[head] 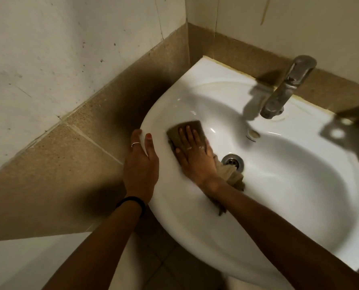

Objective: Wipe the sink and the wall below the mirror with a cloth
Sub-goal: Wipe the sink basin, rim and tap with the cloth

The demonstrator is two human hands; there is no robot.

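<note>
- Small dark brand mark printed on the white sink (195,216), on the inner back wall of the basin just below the overflow hole (254,133) and in front of the tap (287,88); too small and blurred to read.
- No other lettering, numbers, labels or signs legible anywhere.
</note>
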